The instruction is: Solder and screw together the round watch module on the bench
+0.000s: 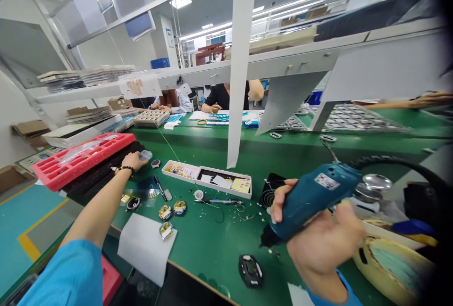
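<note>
My right hand [327, 240] is wrapped round a teal electric screwdriver [311, 202], its dark tip slanting down and left over the green bench. Below that tip lies a black watch case part [250, 270], apart from it. At the far left my left hand [133, 161], with a beaded bracelet on the wrist, is stretched out, its fingers closed on a small clear plastic piece [145, 155]. A round watch case [155, 163] lies just right of these fingers. Nearer to me are several yellow-and-silver watch modules [180, 208] and another dark watch case [133, 203].
A white divided tray [212, 186] with small parts and paper slips stands mid-bench. Tweezers [226, 201] and scraps lie before it. A red foam tray [85, 157] rests at left. White paper [146, 244] overhangs the front edge. A white strip [240, 70] hangs centrally. People sit opposite.
</note>
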Demonstrator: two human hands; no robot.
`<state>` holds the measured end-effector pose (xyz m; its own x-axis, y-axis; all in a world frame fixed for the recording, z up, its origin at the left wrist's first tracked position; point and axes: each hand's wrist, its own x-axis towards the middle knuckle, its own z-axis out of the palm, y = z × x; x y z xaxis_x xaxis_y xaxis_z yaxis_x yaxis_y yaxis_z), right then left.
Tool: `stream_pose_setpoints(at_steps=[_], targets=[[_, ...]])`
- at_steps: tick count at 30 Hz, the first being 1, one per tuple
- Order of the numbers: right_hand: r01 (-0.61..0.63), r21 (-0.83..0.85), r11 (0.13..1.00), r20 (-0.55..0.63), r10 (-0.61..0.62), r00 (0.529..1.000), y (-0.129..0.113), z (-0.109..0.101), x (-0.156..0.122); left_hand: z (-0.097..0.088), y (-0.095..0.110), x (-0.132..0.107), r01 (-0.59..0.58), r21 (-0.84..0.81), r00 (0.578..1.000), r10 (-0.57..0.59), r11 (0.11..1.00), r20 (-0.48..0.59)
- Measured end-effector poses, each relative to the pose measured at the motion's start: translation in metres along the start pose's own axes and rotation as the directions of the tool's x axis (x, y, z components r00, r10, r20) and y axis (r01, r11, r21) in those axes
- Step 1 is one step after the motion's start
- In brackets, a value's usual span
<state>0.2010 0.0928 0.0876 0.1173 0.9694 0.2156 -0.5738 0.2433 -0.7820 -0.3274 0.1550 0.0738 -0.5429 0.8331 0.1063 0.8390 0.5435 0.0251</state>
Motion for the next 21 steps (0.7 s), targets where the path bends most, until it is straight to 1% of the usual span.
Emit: stream_pose_setpoints(at_steps=[4, 7, 9, 10, 12, 13, 14, 15, 17, 18, 19, 20, 21], targets=[[0.004, 0.016, 1.000, 0.015, -0.005, 1.000, 0.002, 0.000, 0.001, -0.019, 0.005, -0.014, -0.045, -0.075, 0.993, 0.036, 0.996, -0.116], [0.036, 0.025, 0.999, 0.037, -0.036, 0.999, 0.003, 0.002, 0.000, -0.035, 0.011, -0.033, -0.083, -0.146, 0.985, 0.059, 0.986, -0.163], [0.049, 0.033, 0.998, 0.047, -0.051, 0.998, 0.002, 0.003, 0.000, -0.044, 0.017, -0.058, -0.150, -0.188, 0.976, 0.115, 0.971, -0.184], [0.053, 0.037, 0.998, 0.051, -0.055, 0.997, 0.002, 0.004, -0.001, -0.046, 0.021, -0.076, -0.201, -0.207, 0.968, 0.162, 0.958, -0.190], [0.055, 0.052, 0.997, 0.056, -0.057, 0.997, 0.003, 0.005, -0.001, -0.049, 0.032, -0.122, -0.316, -0.237, 0.943, 0.276, 0.919, -0.187], [0.054, 0.059, 0.997, 0.061, -0.058, 0.996, 0.004, 0.006, -0.001, -0.048, 0.040, -0.148, -0.394, -0.259, 0.917, 0.358, 0.882, -0.177], [0.054, 0.066, 0.996, 0.066, -0.059, 0.996, 0.005, 0.006, -0.001, -0.047, 0.048, -0.175, -0.509, -0.295, 0.861, 0.479, 0.809, -0.171], [0.056, 0.074, 0.996, 0.066, -0.061, 0.996, 0.007, 0.006, 0.000, -0.044, 0.058, -0.201, -0.590, -0.313, 0.805, 0.572, 0.744, -0.157], [0.062, 0.086, 0.994, 0.059, -0.067, 0.996, 0.012, 0.007, -0.001, -0.032, 0.078, -0.247, -0.714, -0.317, 0.685, 0.716, 0.624, -0.135], [0.065, 0.094, 0.993, 0.053, -0.070, 0.996, 0.014, 0.007, -0.002, -0.023, 0.087, -0.265, -0.760, -0.322, 0.629, 0.764, 0.564, -0.147], [0.062, 0.101, 0.993, 0.046, -0.067, 0.997, 0.017, 0.007, -0.004, -0.011, 0.094, -0.278, -0.792, -0.328, 0.587, 0.791, 0.515, -0.173], [0.054, 0.107, 0.993, 0.048, -0.059, 0.997, 0.019, 0.008, -0.006, 0.002, 0.099, -0.287, -0.811, -0.337, 0.559, 0.805, 0.479, -0.200], [0.040, 0.121, 0.992, 0.051, -0.046, 0.998, 0.022, 0.008, -0.008, 0.017, 0.104, -0.291, -0.828, -0.346, 0.534, 0.810, 0.441, -0.244]])
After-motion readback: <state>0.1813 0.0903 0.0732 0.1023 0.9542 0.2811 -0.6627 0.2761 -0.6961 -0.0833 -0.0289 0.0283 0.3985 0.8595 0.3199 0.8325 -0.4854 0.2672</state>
